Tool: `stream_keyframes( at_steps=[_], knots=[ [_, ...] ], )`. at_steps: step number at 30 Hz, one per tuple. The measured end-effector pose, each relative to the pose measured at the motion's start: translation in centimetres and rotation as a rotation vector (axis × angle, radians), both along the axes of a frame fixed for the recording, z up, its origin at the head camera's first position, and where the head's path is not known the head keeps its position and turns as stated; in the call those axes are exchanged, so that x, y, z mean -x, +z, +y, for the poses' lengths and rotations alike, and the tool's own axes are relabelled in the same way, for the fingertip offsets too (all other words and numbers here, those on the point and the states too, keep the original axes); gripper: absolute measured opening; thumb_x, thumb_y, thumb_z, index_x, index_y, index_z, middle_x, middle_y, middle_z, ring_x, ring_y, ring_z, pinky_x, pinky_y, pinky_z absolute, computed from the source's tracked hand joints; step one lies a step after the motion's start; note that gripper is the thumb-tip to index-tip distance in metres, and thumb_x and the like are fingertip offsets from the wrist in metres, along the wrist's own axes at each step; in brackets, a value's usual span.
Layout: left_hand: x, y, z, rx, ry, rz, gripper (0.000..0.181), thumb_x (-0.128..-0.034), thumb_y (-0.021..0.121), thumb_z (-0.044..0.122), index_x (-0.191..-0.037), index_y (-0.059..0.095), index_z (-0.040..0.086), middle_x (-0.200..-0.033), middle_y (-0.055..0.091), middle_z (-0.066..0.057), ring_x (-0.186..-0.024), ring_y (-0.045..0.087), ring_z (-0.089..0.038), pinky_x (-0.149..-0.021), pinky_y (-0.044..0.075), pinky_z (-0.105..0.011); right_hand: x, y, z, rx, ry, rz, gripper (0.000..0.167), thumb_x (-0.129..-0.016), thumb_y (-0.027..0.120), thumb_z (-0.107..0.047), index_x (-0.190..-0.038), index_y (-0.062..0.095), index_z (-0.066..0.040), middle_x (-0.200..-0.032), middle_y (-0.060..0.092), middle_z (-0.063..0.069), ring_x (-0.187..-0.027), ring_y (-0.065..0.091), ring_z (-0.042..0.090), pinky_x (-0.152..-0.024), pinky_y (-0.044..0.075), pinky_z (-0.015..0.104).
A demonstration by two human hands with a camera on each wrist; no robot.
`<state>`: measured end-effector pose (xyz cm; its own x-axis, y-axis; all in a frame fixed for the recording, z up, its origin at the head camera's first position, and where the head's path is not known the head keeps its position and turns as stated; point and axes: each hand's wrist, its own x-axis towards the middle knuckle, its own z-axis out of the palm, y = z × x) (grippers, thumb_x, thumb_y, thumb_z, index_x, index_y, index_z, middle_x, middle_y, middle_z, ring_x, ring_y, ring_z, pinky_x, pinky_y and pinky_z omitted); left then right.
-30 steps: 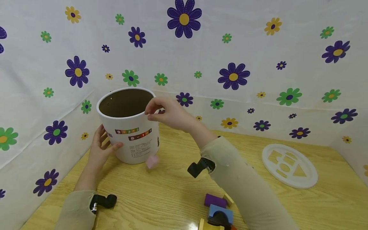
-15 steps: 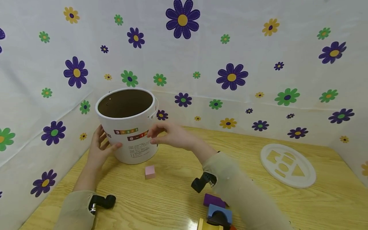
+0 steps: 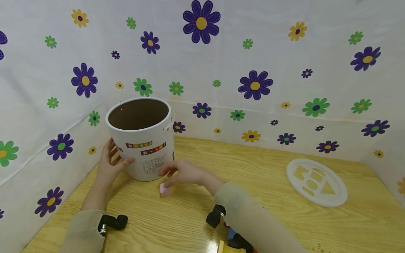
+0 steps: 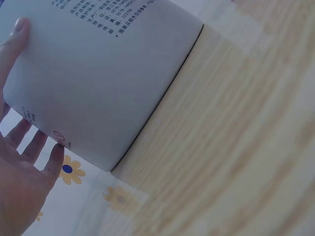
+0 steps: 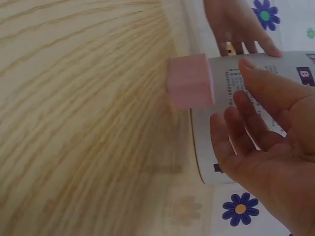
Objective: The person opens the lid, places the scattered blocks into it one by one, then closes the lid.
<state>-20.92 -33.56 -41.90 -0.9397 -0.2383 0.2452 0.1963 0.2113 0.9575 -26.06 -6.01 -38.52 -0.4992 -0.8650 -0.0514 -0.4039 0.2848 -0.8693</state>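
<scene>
In front of me hangs a white back wall covering (image 3: pixel 196 59), printed with daisies: big purple ones (image 3: pixel 201 23) with yellow or green centres, plus smaller green (image 3: pixel 315 107) and yellow ones (image 3: pixel 297 31). A long crease (image 3: pixel 234 107) runs across its lower part. The same print continues on my left side wall (image 3: pixel 28 102) and, at my far right, on another panel (image 3: pixel 393 172). My counter (image 3: pixel 177 225) is yellowish wood grain, glossy, with a bright glare (image 3: pixel 211 246) near me and faint flower reflections (image 4: pixel 120 199).
</scene>
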Motion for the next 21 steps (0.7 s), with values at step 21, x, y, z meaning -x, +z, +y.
stream_keyframes(
  at_steps=[21],
  knots=[
    [-0.1, 0.1, 0.1, -0.014, -0.006, -0.003, 0.091, -0.0875, 0.07, 0.011, -0.154, 0.01, 0.031, -0.158, 0.011, -0.005, -0.142, 0.014, -0.032, -0.114, 0.016, -0.055, -1.0, -1.5, -0.8, -0.076, 0.0, 0.034, 0.028, -0.075, 0.081, -0.005, -0.096, 0.062, -0.01, -0.094, 0.061, -0.002, -0.086, 0.055, 0.012, -0.074, 0.049, 0.018]
  ],
)
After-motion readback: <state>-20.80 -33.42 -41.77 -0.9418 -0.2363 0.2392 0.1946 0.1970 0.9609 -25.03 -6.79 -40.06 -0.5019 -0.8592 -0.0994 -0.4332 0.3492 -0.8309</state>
